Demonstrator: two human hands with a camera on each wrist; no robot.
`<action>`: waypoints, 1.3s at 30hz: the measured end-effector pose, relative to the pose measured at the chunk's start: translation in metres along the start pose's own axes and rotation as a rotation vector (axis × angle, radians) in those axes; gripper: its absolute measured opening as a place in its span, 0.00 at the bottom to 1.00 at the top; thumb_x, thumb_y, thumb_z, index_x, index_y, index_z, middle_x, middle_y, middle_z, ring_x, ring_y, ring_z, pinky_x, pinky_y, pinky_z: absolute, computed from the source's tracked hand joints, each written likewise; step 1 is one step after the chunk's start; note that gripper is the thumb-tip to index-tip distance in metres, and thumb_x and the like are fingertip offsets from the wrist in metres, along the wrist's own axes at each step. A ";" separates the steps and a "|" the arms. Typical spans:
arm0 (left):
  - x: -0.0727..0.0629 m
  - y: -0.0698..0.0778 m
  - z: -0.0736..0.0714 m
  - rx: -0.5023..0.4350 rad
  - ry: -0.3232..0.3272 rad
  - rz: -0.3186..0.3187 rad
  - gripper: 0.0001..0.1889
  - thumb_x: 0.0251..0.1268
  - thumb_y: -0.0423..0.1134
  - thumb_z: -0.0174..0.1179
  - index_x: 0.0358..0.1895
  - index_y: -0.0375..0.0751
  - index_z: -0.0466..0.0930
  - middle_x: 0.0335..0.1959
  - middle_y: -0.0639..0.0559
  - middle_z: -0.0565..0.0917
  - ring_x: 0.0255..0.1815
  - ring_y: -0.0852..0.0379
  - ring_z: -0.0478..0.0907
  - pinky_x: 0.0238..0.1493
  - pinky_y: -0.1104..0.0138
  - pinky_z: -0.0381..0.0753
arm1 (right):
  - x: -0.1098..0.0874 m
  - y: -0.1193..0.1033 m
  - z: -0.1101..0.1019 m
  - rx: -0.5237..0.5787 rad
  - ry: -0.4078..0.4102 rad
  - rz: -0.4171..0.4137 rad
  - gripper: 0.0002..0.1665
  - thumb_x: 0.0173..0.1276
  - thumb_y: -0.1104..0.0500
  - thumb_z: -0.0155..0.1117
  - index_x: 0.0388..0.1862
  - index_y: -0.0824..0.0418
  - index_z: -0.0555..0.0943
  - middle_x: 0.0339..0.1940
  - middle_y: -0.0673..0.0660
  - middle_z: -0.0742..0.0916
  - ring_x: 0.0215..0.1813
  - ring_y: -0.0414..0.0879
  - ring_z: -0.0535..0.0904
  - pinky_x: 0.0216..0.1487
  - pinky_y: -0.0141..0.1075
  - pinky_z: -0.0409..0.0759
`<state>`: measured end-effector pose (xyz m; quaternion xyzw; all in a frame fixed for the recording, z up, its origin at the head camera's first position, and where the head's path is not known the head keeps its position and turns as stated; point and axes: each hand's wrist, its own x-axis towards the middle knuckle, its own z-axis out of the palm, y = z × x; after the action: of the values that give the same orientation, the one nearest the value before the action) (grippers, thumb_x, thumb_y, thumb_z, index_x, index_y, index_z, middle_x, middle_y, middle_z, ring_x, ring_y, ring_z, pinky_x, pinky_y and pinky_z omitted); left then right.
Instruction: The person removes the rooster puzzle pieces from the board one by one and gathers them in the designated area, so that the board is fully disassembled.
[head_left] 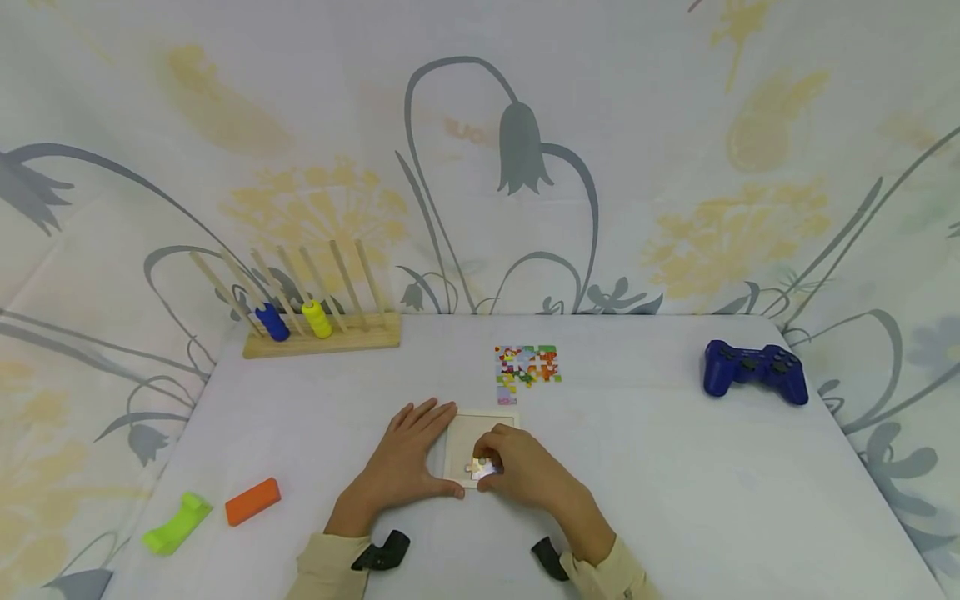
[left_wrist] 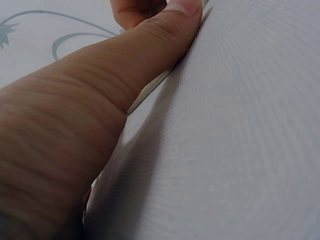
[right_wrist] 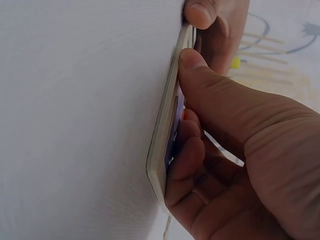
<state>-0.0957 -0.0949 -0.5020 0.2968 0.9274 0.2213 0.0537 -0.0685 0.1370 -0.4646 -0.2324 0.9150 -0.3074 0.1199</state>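
Note:
A shallow pale wooden puzzle tray [head_left: 472, 423] lies flat on the white table. My left hand [head_left: 405, 462] rests along its left side, fingers extended and thumb spread toward the near edge. In the left wrist view the thumb [left_wrist: 165, 32] lies low against the tray's edge. My right hand [head_left: 528, 467] is over the tray's near right part, with curled fingers and thumb pinching a jigsaw piece [head_left: 480, 468]. Those fingers cover much of the piece. In the right wrist view, a purplish piece edge [right_wrist: 176, 130] shows beside the curled fingers, inside the tray rim [right_wrist: 159, 165].
Several joined jigsaw pieces [head_left: 527, 364] lie beyond the tray. A wooden peg stand [head_left: 360, 333] with blue and yellow beads is back left. A blue game controller [head_left: 753, 369] sits at right. An orange block [head_left: 252, 502] and a green curved block [head_left: 177, 523] lie at left.

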 end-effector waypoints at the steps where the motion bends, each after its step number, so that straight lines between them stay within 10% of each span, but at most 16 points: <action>1: 0.000 0.000 0.000 0.001 -0.001 -0.002 0.64 0.39 0.74 0.73 0.81 0.47 0.58 0.81 0.52 0.64 0.83 0.47 0.55 0.83 0.45 0.52 | 0.000 0.001 0.000 0.002 -0.001 0.003 0.17 0.56 0.59 0.82 0.41 0.58 0.84 0.32 0.46 0.79 0.34 0.34 0.70 0.37 0.28 0.73; 27: 0.000 0.002 -0.003 -0.005 -0.007 -0.011 0.64 0.40 0.74 0.74 0.81 0.47 0.59 0.81 0.51 0.64 0.83 0.46 0.56 0.83 0.44 0.51 | -0.001 0.008 -0.007 0.022 -0.067 -0.016 0.15 0.63 0.59 0.75 0.49 0.58 0.86 0.40 0.45 0.84 0.40 0.34 0.74 0.45 0.30 0.79; 39: 0.001 0.003 -0.002 -0.014 -0.025 -0.043 0.64 0.39 0.73 0.75 0.81 0.48 0.58 0.81 0.52 0.63 0.84 0.47 0.54 0.84 0.46 0.49 | -0.006 0.047 -0.033 0.041 0.248 0.223 0.21 0.63 0.63 0.74 0.56 0.59 0.84 0.45 0.51 0.85 0.45 0.43 0.80 0.46 0.38 0.82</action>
<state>-0.0951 -0.0929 -0.4983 0.2790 0.9313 0.2229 0.0723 -0.0915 0.1898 -0.4668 -0.0871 0.9363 -0.3373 0.0442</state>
